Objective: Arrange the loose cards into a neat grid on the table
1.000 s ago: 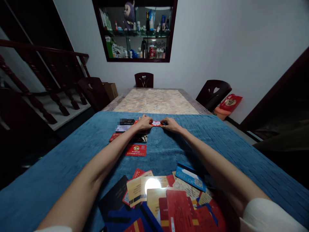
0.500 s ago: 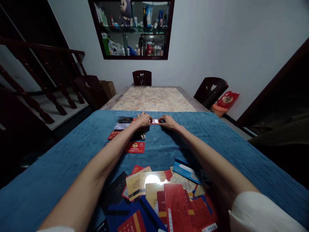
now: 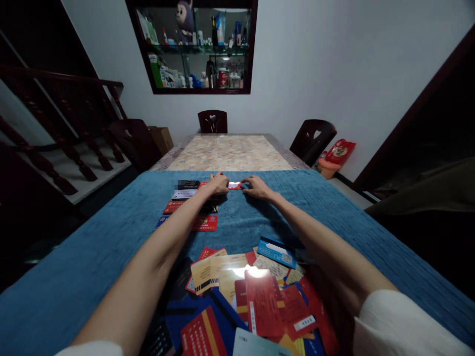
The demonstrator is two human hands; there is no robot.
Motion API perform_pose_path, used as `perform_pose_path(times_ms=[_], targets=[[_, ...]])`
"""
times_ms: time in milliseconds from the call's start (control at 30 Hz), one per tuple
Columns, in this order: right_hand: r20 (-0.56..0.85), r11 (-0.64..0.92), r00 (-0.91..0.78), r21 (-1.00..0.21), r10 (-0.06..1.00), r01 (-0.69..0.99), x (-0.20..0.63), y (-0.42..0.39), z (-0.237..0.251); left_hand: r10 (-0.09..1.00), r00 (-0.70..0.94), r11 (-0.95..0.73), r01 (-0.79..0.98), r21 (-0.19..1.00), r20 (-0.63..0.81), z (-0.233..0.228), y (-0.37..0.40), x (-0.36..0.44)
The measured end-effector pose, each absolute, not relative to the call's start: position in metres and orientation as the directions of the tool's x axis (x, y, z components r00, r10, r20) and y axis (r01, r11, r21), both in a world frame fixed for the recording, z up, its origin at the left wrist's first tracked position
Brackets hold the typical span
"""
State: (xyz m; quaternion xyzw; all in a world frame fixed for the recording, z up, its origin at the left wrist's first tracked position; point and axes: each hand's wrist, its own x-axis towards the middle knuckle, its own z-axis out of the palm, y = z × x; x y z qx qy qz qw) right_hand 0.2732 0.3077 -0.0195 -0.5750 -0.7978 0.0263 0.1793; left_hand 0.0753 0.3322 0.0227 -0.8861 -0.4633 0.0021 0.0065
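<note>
A small red and white card lies at the far part of the blue cloth, between my two hands. My left hand is closed at its left end, with the fingers covering part of it. My right hand rests just past the right end, thumb and index finger apart and close to the edge. Rows of cards lie left of and beneath my left forearm: a black card, a white card, a red card and another red card. My forearm hides parts of them.
Close to me is a loose heap of overlapping cards, with a blue card, a yellow card and a red card among them. The blue cloth covers the table's near part. Chairs, including one at right, surround the table.
The view has shifted slightly, showing more of a pale card in the near heap. My right thumb and index finger have spread a little at the small card's edge.
</note>
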Motion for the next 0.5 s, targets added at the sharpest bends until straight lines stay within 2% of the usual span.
perform_pose_path(times_ms=[200, 500], targets=[[0.301, 0.374, -0.298, -0.242, 0.906, 0.895, 0.286, 0.275, -0.012, 0.807, 0.586, -0.588, 0.809, 0.004, 0.078, 0.027, 0.319, 0.070], [0.333, 0.435, -0.343, -0.260, 0.878, 0.862, 0.293, 0.212, 0.000, 0.719, 0.674, -0.686, 0.727, 0.020, 0.169, 0.024, 0.264, 0.061]])
